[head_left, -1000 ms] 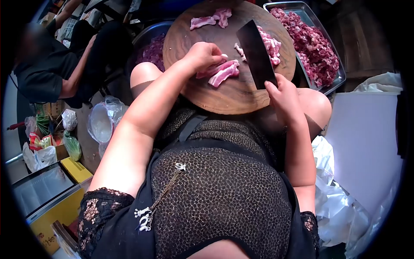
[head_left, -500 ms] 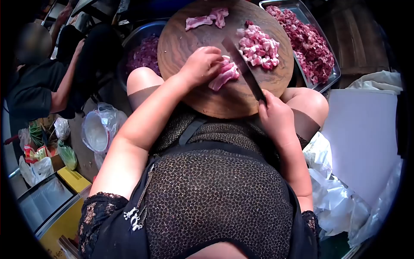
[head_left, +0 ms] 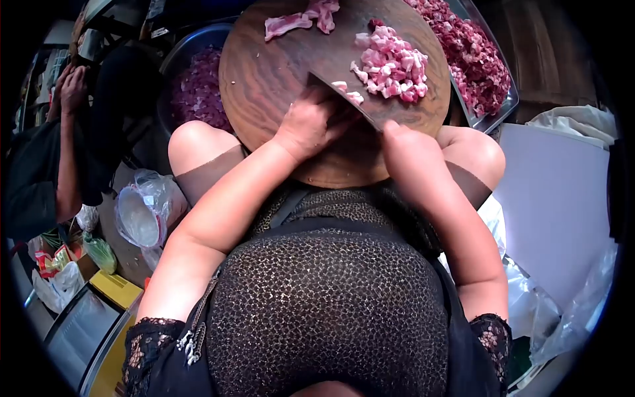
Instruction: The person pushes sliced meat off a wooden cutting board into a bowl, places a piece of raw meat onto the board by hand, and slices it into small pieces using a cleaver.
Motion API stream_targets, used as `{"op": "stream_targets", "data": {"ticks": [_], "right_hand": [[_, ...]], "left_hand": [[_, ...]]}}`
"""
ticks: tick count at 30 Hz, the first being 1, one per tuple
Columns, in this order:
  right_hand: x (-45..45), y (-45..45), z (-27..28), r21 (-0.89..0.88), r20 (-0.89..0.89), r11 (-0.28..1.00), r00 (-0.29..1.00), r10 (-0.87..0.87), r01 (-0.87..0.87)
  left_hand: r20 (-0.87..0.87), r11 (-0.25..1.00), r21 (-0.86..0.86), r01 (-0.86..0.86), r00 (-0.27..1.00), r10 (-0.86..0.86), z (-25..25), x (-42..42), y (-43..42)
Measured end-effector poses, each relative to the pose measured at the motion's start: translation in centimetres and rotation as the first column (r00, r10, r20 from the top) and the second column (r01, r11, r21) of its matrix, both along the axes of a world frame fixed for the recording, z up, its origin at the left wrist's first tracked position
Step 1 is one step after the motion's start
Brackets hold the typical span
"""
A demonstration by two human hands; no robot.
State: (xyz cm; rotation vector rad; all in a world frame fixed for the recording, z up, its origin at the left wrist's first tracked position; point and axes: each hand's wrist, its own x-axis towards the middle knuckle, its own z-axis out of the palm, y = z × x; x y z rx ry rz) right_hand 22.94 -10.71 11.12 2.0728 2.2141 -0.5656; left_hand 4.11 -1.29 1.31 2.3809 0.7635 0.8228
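Note:
A round wooden chopping board (head_left: 258,79) rests between my knees. My right hand (head_left: 413,155) grips a cleaver (head_left: 344,96), its blade slanting up and left across the board. Just left of the blade, my left hand (head_left: 307,122) is curled with fingers bent down on the wood; the strip of meat under it is mostly hidden. Small cut pieces (head_left: 350,92) lie against the blade's far side. A pile of diced pale pink meat (head_left: 397,66) sits on the board's right half. Uncut strips of meat (head_left: 291,25) lie near the far edge.
A metal tray (head_left: 510,102) of chopped red meat (head_left: 473,66) stands right of the board. To the left is a metal bowl (head_left: 165,59) holding more meat. Another person's hand (head_left: 73,89) shows farther left. A plastic-lined bucket (head_left: 140,215) stands by my left knee.
My left hand has shifted down and nearer me. The cleaver has swung left, its blade now close to my left fingers. Cut pieces appear beside it; the view has moved slightly.

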Motion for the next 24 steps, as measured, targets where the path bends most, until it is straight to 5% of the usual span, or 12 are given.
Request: {"op": "stream_targets", "data": {"ticks": [3,6,8,11,14,20,24], "right_hand": [[-2.3,3.9,-1.3,0.037,-0.045,0.999,0.999,-0.003,0.005],[-1.4,6.2,-1.8,0.038,-0.007,0.999,1.000,0.010,-0.009],[0.3,5.4,-3.5,0.253,-0.122,0.957,0.986,-0.111,0.140],[1.2,2.3,-0.2,0.273,-0.167,0.942,0.974,-0.152,0.194],[0.7,-2.3,2.2,0.206,-0.169,0.969,0.981,-0.099,0.134],[0.8,-5.8,0.9,0.150,0.056,0.988,0.997,-0.049,0.040],[0.3,-4.7,1.5,0.046,0.041,0.997,0.998,-0.056,0.054]], "left_hand": [[0.069,0.993,0.098,-0.065,0.996,0.058,-0.5,0.3,0.1],[-0.027,0.999,-0.025,-0.042,0.999,0.042,-0.6,0.0,-0.2],[0.023,1.000,-0.006,-0.028,0.999,0.028,-0.1,-0.2,-0.1],[0.054,0.986,0.099,-0.134,0.990,0.129,1.8,-1.1,-0.2],[0.036,0.987,0.154,0.052,0.998,-0.058,-0.2,-1.3,0.7],[0.098,0.998,0.058,0.010,0.995,-0.015,0.6,-0.9,-0.5],[0.091,0.999,0.046,0.008,0.996,-0.013,0.4,-1.0,-0.3]]}}
